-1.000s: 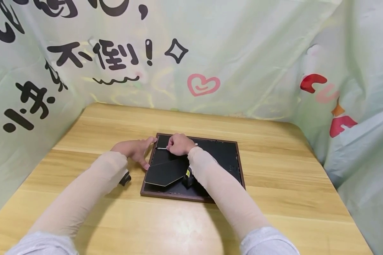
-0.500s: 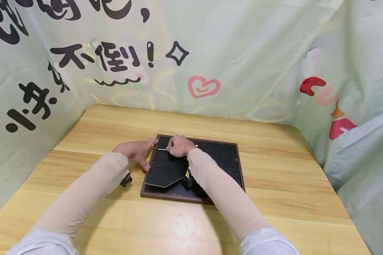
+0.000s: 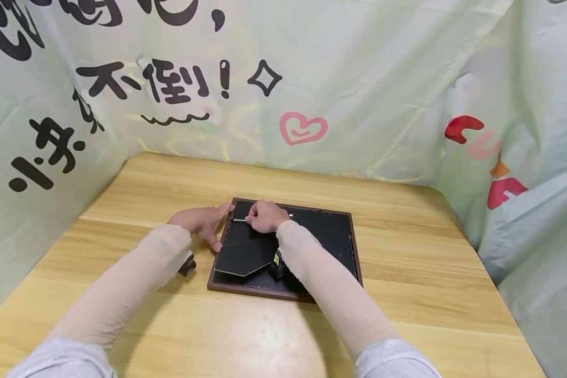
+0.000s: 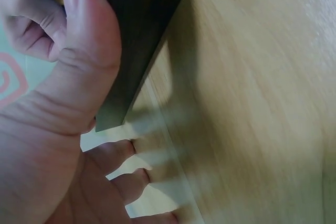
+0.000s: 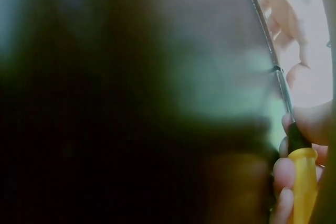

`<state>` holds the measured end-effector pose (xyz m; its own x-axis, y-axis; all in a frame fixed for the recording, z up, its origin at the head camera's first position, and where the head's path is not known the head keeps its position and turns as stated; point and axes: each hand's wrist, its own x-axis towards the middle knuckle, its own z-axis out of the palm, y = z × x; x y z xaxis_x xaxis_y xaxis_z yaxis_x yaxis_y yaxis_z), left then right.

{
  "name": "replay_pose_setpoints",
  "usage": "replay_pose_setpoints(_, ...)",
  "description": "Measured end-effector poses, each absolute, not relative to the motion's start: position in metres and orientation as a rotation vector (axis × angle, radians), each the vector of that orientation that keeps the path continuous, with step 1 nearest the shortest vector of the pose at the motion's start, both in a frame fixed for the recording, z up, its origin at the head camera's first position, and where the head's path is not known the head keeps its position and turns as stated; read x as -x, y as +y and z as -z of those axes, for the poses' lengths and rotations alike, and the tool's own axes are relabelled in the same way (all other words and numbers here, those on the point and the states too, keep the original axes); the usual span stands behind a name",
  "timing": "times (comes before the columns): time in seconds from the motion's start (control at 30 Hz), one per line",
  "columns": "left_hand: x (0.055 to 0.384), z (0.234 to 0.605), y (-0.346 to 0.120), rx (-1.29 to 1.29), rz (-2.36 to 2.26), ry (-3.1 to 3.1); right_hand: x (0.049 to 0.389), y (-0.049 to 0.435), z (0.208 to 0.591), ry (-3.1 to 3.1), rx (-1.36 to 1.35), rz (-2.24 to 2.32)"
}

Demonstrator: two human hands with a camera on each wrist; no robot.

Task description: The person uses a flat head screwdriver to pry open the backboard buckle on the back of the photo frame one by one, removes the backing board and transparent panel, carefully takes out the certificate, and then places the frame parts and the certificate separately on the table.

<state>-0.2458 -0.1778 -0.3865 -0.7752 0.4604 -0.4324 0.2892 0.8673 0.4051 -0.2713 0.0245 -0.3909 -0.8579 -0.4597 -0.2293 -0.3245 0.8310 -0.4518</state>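
Note:
A picture frame [image 3: 260,294] lies face down with its black backing [image 3: 326,226] up. Its easel stand flap [image 3: 243,260] is on the near left part. My right hand [image 3: 266,216] grips a screwdriver by its yellow handle [image 5: 303,182]. The metal shaft [image 3: 238,220] points left and reaches the inner left edge of the frame. My left hand [image 3: 200,220] is spread along that left side, thumb [image 4: 94,40] resting on the frame's edge. Its other fingers extend low beside the frame, as the left wrist view shows. Much of the right wrist view is dark and blurred.
The frame lies on a wood-grain table [image 3: 406,262]. Behind and beside it hang pale green curtains [image 3: 359,94] with printed characters and a pink heart. A black wrist camera [image 3: 187,265] sits under the left wrist, and another [image 3: 277,266] overlaps the stand flap's right end.
The head view has shifted slightly. Both hands, the screwdriver and the picture frame stay nearly where they were.

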Motion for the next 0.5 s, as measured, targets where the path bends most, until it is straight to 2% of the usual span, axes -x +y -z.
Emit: replay_pose_setpoints(0.5, 0.2451, 0.3853, -0.1789, -0.52, -0.42, 2.501, 0.2712, 0.0263, 0.3905, 2.668, 0.592, 0.614)
